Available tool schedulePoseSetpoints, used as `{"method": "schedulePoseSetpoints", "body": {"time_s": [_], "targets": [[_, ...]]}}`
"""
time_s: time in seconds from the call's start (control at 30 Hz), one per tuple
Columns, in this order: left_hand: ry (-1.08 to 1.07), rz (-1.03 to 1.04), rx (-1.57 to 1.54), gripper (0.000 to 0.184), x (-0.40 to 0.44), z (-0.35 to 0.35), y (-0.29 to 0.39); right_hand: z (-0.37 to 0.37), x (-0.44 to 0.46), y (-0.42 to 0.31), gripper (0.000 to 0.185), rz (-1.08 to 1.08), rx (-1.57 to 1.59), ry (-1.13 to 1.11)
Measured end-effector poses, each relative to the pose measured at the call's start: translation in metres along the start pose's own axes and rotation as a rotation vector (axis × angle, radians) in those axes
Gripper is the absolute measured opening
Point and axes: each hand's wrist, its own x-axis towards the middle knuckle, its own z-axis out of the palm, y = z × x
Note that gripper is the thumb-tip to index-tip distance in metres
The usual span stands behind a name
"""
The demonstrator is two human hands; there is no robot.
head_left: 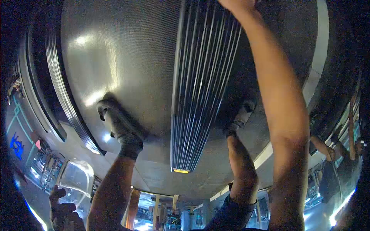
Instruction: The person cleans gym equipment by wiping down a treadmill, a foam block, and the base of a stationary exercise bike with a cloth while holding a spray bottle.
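Observation:
Overhead spans a broad, dark, glossy ceiling panel [142, 46]. My left hand [117, 123], in a grey glove with dark parts, reaches up against it, apparently with the palm to its surface and nothing held. My right hand [242, 115], similarly gloved, is raised to the panel's other side. Deep shadow hides its fingers. Between both hands runs a long ribbed metal strip [196, 88] with a small yellow mark at its near end. A co-worker's bare arm [283, 100] stretches up on the right; its hand [239, 4] touches near the strip and is cut off by the top edge.
A second ribbed strip [61, 77] curves along the left side. A pale band [318, 57] runs on the right. Another gloved hand [61, 206] rises at lower left. A person [335, 173] with raised arms stands at right. Windows [77, 177] and posts [157, 208] lie below.

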Motion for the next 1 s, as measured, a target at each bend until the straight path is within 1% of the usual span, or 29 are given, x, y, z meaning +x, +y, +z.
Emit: {"method": "schedulePoseSetpoints", "body": {"time_s": [0.1,0.17,0.23,0.27,0.3,0.33,0.43,0.47,0.57,0.6,0.63,0.67,0.7,0.73,0.77,0.8,0.9,0.93,1.0], "targets": [[-0.276,0.070,0.070,0.038,0.015,-0.019,-0.009,-0.024,-0.040,-0.022,0.031,-0.021,0.062,-0.069],[-0.321,0.173,0.165,0.035,0.004,-0.021,-0.010,-0.043,-0.071,-0.039,0.031,-0.100,-0.011,-0.034],[-0.368,0.273,0.289,0.034,-0.012,-0.022,-0.001,-0.056,-0.108,-0.053,0.043,-0.076,0.121,-0.139],[-0.394,0.315,0.352,0.033,-0.023,-0.025,0.007,-0.065,-0.127,-0.062,0.043,-0.093,0.130,-0.201],[-0.422,0.347,0.405,0.033,-0.034,-0.028,0.016,-0.075,-0.143,-0.069,0.044,-0.113,0.138,-0.264],[-0.454,0.382,0.459,0.032,-0.046,-0.034,0.027,-0.082,-0.159,-0.073,0.045,-0.183,0.147,-0.263],[-0.566,0.482,0.627,0.030,-0.086,-0.055,0.068,-0.094,-0.180,-0.080,0.051,-0.235,0.218,-0.365],[-0.609,0.516,0.684,0.030,-0.101,-0.065,0.084,-0.096,-0.175,-0.076,0.046,-0.278,0.234,-0.350],[-0.729,0.629,0.871,0.028,-0.138,-0.090,0.133,-0.103,-0.146,-0.062,0.038,-0.004,0.507,-0.356],[-0.764,0.659,0.930,0.028,-0.146,-0.096,0.149,-0.105,-0.122,-0.056,0.033,0.023,0.454,-0.281],[-0.789,0.688,0.975,0.028,-0.157,-0.103,0.157,-0.098,-0.100,-0.044,0.033,-0.012,0.497,-0.159],[-0.808,0.709,1.010,0.027,-0.162,-0.107,0.165,-0.096,-0.078,-0.036,0.034,-0.002,0.445,-0.112],[-0.819,0.723,1.040,0.027,-0.169,-0.112,0.173,-0.086,-0.058,-0.027,0.034,-0.123,0.409,0.061],[-0.832,0.741,1.065,0.026,-0.174,-0.115,0.179,-0.109,-0.034,-0.042,0.033,0.297,0.638,-0.303],[-0.843,0.754,1.077,0.026,-0.178,-0.116,0.182,-0.091,-0.021,-0.030,0.036,0.093,0.465,-0.180],[-0.856,0.760,1.092,0.025,-0.178,-0.119,0.187,-0.082,-0.010,-0.027,0.039,0.068,0.389,-0.209],[-0.872,0.803,1.119,0.024,-0.185,-0.120,0.188,-0.048,0.003,-0.027,0.042,-0.016,0.037,-0.412],[-0.879,0.805,1.128,0.024,-0.185,-0.120,0.190,-0.045,0.003,-0.033,0.043,-0.027,0.002,-0.431],[-0.889,0.816,1.133,0.023,-0.189,-0.119,0.190,-0.046,-0.008,-0.049,0.042,0.020,-0.001,-0.459]]}}
